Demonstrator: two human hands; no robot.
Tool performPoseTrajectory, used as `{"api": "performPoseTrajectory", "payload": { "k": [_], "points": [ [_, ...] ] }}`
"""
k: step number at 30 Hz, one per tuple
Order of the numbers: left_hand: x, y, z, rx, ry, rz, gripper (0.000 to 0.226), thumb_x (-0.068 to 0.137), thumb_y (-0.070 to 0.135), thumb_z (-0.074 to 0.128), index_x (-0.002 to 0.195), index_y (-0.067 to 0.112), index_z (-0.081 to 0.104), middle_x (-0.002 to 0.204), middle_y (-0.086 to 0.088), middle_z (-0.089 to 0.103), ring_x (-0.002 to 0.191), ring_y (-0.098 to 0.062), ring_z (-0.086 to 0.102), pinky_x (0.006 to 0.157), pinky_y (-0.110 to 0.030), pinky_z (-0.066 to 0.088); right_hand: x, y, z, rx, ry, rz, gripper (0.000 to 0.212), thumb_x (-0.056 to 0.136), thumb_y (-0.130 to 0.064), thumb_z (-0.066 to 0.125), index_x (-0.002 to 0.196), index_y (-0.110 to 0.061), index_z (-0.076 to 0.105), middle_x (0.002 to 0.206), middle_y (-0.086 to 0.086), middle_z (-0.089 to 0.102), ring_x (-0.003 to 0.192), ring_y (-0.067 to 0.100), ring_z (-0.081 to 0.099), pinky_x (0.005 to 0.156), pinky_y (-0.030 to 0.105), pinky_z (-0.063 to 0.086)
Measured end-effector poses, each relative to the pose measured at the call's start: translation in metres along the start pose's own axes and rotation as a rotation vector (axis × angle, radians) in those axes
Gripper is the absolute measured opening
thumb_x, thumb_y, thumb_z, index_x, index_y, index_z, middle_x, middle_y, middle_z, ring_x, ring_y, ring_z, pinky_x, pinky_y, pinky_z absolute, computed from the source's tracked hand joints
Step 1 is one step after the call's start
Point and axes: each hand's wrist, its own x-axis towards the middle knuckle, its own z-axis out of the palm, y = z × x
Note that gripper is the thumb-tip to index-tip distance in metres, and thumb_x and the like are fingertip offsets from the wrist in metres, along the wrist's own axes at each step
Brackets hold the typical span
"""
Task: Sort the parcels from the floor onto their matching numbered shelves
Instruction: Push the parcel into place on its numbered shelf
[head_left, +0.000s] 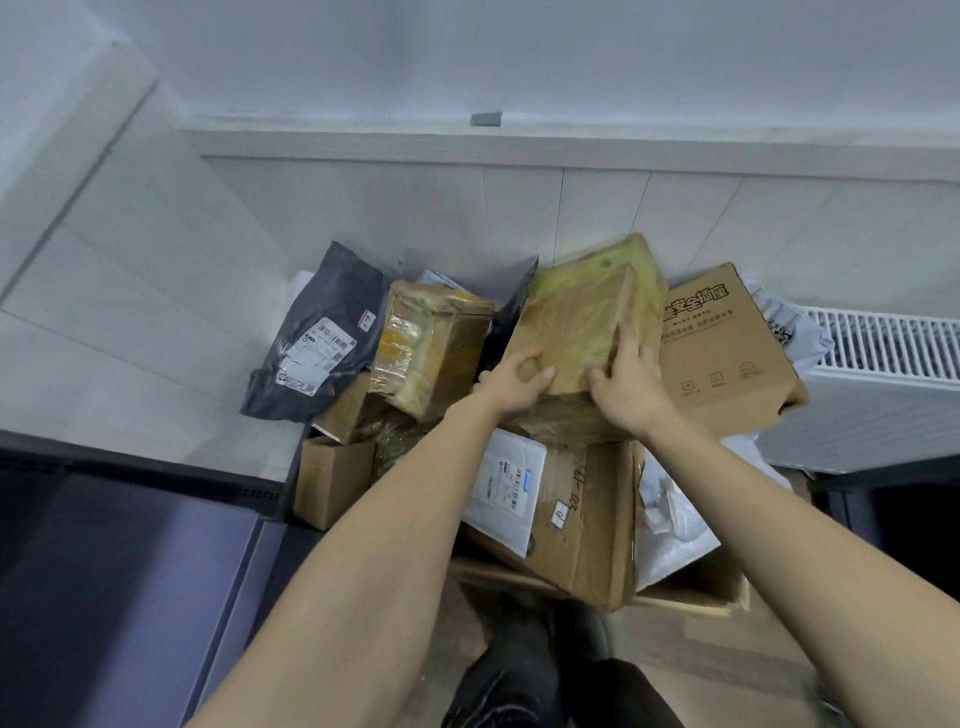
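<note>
Parcel pile on floor against the wall, largest first:
- Printed carton (727, 353), right; unsorted.
- Labelled carton (571, 514), front, small tag marked 6; unsorted.
- Yellow-taped box (582, 317), tilted atop the pile; left hand (511, 382) grips its near corner, right hand (626, 382) curls over its near right edge. Number not visible.
- Grey mailer bag (317, 338), left, tag reads 1-7; unsorted.
- Tape-wrapped box (426, 348), centre; unsorted.

Shelves out of view. Judged barely begun: most parcels remain.

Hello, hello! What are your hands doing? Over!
Both hands, left and right, grip the yellow-taped box. Box tilted atop the parcel pile. Printed carton close on its right.
</note>
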Motion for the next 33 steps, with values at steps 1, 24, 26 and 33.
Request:
{"api": "performPoseTrajectory", "payload": {
  "k": [1,24,26,33],
  "points": [
    [-0.014,0.007,-0.003,0.006,0.012,-0.011,0.067,0.076,0.073,0.053,0.138,0.051,0.042,0.151,-0.014,0.036,0.138,-0.037,0.030,0.114,-0.046,0.029,-0.001,0.000,0.000,0.009,0.005,0.020,0.067,0.100,-0.020,0.044,0.156,-0.009,0.008,0.157,0.021,0.018,0.144,0.037,0.018,0.116,0.041,0.016],
    [-0.149,0.095,-0.079,-0.297,0.423,0.248,0.084,0.074,0.065,0.071,0.143,0.034,0.034,0.151,-0.014,0.028,0.137,-0.035,0.033,0.112,-0.044,0.030,-0.118,-0.081,-0.101,0.140,0.243,-0.347,0.036,0.096,-0.017,0.044,0.132,-0.019,0.048,0.106,0.001,0.061,0.101,0.025,0.060,0.083,0.037,0.049],
    [-0.160,0.101,-0.079,-0.375,0.406,0.271,0.089,0.077,0.069,0.066,0.150,0.032,0.030,0.156,-0.010,0.029,0.143,-0.031,0.027,0.114,-0.044,0.026,-0.126,-0.091,-0.098,0.087,0.296,-0.442,0.043,0.097,-0.016,0.045,0.140,-0.017,0.042,0.110,0.003,0.061,0.102,0.025,0.061,0.084,0.037,0.050],
    [-0.169,0.106,-0.089,-0.718,0.185,0.323,0.124,0.040,0.088,0.074,0.147,0.041,0.033,0.144,0.000,0.050,0.124,-0.024,0.055,0.101,-0.050,0.047,-0.138,-0.109,-0.091,-0.007,0.499,-0.661,0.047,0.100,-0.029,0.039,0.145,-0.016,0.035,0.123,0.010,0.064,0.109,0.033,0.059,0.093,0.051,0.048]
  ]
}}
